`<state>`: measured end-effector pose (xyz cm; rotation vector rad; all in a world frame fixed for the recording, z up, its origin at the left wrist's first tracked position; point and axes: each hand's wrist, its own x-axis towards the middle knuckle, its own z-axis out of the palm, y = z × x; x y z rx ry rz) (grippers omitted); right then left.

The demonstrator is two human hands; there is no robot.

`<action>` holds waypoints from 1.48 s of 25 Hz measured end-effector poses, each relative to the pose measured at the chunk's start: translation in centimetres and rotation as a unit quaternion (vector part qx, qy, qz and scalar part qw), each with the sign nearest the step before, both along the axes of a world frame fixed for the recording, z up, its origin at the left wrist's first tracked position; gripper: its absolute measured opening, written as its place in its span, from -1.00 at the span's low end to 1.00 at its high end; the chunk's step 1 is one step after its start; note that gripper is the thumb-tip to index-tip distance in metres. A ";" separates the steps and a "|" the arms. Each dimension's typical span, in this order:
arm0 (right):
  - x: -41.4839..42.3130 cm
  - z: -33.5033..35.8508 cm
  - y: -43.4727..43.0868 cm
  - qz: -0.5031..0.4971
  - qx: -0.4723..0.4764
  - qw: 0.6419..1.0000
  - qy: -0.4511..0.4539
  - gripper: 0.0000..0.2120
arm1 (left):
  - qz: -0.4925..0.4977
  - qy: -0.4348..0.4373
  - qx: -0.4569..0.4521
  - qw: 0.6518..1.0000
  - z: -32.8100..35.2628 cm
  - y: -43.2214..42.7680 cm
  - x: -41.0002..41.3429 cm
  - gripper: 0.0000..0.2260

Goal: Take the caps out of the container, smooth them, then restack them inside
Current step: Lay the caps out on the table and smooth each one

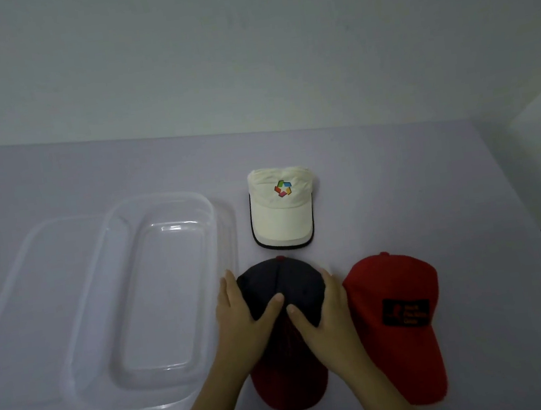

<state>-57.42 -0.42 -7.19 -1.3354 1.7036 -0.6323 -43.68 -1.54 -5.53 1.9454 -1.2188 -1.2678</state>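
A pale lilac tabletop (394, 169) fills the lower two thirds of the frame, with a plain light wall (241, 38) above it.

At the left of the frame sits a clear plastic container (221, 231), oblong and with nothing in it. A clear lid (29, 302) lies flat just left of it, partly under its edge.

At lower right lies the red cap (390, 278), crown toward the top of the frame and brim toward the bottom, with a dark rectangular patch on its front; the lettering is too blurred to read. It rests on the tabletop, apart from the container.

At lower centre, between the container and the red cap, lies a dark cap (281, 278) with a navy crown, a red top button and a red brim (292, 389) pointing to the bottom edge.

Above it, at centre, a white cap (282, 217) lies flat, with a multicoloured logo on the front and a dark-edged brim toward the dark cap.

Both hands lie on the dark cap's crown, palms down. The left hand (241, 314) cups its left side and the right hand (323, 314) its right side, fingers spread and loosely curved, the thumbs nearly meeting at the middle seam. They press on the cap and are not closed around it.
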 end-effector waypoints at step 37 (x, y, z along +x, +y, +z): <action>1.3 -2.3 0.2 -0.224 0.222 0.888 -0.333 -0.10 | 0.091 0.185 0.059 0.977 0.9 0.9 -0.6 -0.40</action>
